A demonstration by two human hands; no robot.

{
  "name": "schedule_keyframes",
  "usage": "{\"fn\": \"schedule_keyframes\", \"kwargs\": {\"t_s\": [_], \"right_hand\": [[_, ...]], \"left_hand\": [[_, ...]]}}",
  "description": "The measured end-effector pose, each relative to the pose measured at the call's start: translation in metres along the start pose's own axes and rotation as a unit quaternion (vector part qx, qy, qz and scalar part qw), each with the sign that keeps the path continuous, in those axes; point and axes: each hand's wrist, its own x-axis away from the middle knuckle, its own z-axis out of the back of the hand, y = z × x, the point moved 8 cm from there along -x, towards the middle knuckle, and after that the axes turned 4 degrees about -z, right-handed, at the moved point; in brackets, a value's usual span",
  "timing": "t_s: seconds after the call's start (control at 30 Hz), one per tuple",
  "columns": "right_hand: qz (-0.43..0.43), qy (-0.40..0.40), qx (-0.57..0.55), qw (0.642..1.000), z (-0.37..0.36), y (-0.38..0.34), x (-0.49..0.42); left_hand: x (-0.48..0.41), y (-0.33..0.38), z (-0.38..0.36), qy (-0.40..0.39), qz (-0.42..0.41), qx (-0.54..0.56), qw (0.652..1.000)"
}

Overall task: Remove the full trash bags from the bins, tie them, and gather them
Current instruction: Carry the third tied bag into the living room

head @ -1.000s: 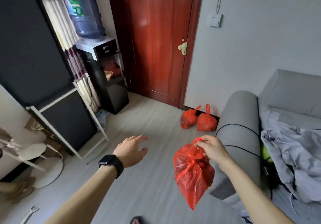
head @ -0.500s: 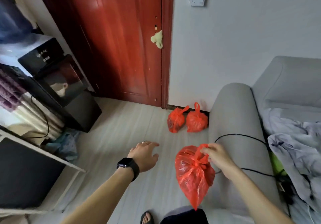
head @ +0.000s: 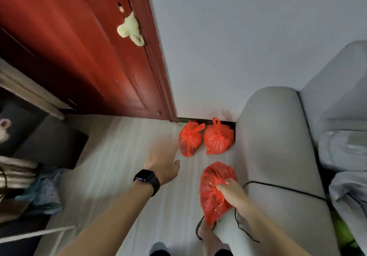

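My right hand grips the knotted top of a full red trash bag, which hangs low beside the sofa arm. Two more tied red bags stand side by side on the floor against the wall: the left one and the right one. My left hand, with a black watch on the wrist, reaches forward over the floor with fingers apart and blurred, holding nothing, just short of the left floor bag.
A grey sofa arm with a black cable over it stands at the right. A red door fills the upper left. A black cabinet and cloth heap lie at the left. My feet show below.
I have walked up to the corner, so the two floor bags are much nearer. The held bag has come lower, and my left hand has stretched toward the floor bags.
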Motion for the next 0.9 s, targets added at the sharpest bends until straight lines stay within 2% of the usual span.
{"fn": "schedule_keyframes", "kwargs": {"t_s": [0.13,0.27,0.37,0.5,0.63,0.7,0.9], "right_hand": [[-0.041,-0.027,0.047,0.998,-0.005,0.014,-0.086],[-0.078,-0.051,0.041,0.995,-0.021,0.027,-0.175],[-0.086,-0.049,0.015,0.995,-0.031,0.015,-0.226],[-0.114,-0.020,-0.084,0.990,-0.046,0.008,-0.300],[-0.143,0.015,-0.176,0.974,-0.057,0.006,-0.352],[-0.155,0.006,-0.205,0.966,-0.072,0.013,-0.383],[-0.152,-0.027,-0.178,0.972,-0.102,0.014,-0.432]], "left_hand": [[-0.100,0.006,0.003,0.045,-0.018,-0.020,0.999],[-0.197,0.008,-0.011,0.074,-0.045,-0.071,0.994],[-0.260,0.011,-0.023,0.103,-0.083,-0.125,0.983],[-0.334,-0.008,-0.044,0.139,-0.097,-0.184,0.968],[-0.383,-0.029,-0.055,0.153,-0.123,-0.251,0.948],[-0.403,-0.037,-0.062,0.161,-0.131,-0.267,0.941],[-0.450,-0.054,-0.080,0.171,-0.127,-0.288,0.934]]}}
